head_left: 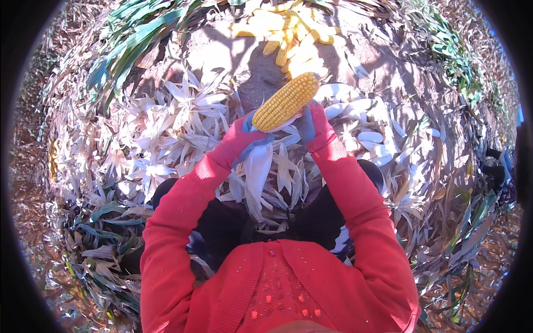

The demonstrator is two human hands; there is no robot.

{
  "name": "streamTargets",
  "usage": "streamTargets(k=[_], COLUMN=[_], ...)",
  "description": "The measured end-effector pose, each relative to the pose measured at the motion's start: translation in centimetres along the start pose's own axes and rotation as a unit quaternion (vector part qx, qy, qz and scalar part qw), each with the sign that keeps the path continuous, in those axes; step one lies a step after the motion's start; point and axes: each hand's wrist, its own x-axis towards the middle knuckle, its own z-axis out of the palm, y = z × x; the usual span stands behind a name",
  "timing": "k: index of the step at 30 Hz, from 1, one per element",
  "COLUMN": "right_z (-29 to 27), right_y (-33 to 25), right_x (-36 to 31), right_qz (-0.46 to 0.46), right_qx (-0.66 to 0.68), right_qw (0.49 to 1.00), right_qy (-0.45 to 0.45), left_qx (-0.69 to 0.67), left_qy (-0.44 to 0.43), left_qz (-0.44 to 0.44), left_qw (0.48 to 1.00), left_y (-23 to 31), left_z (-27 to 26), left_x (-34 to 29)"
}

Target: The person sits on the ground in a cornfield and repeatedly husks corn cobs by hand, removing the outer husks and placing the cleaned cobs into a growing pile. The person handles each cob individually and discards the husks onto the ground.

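Observation:
A yellow ear of corn (286, 101), its kernels bare, tilts up to the right between my two gloved hands. My left hand (251, 136) is closed around its lower end, where pale husk (258, 169) hangs down below the glove. My right hand (308, 125) is closed at the ear's right side, near its upper part; its fingertips are partly hidden behind the ear and the pale husk under it. Both gloves look bluish, with pink-red cuffs and sleeves above them.
Beyond the ear, a heap of bare yellow corn ears (288, 33) lies on the soil. Stripped dry husks (189, 111) spread at the left, and pale, husk-covered ears (369, 136) at the right. Green-leaved stalks (139, 39) lie at the far left. My dark-clad knees (369, 172) are bent below my arms.

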Motion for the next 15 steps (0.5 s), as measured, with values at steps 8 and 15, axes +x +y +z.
streamTargets(k=[8, 15], right_z=[1.3, 2.7], right_y=[8.6, -4.5], right_x=[-0.5, 1.5], right_qz=[0.024, -0.145], right_qx=[-0.432, -0.182], right_qw=[0.842, 0.972], right_qy=[-0.323, 0.029], left_qx=[0.102, -0.098], left_qy=[-0.049, 0.041], left_qz=[0.077, -0.018], left_qw=[0.991, 0.994], left_y=[0.2, -0.6], left_z=[-4.3, -4.1], left_x=[-0.7, -1.9])
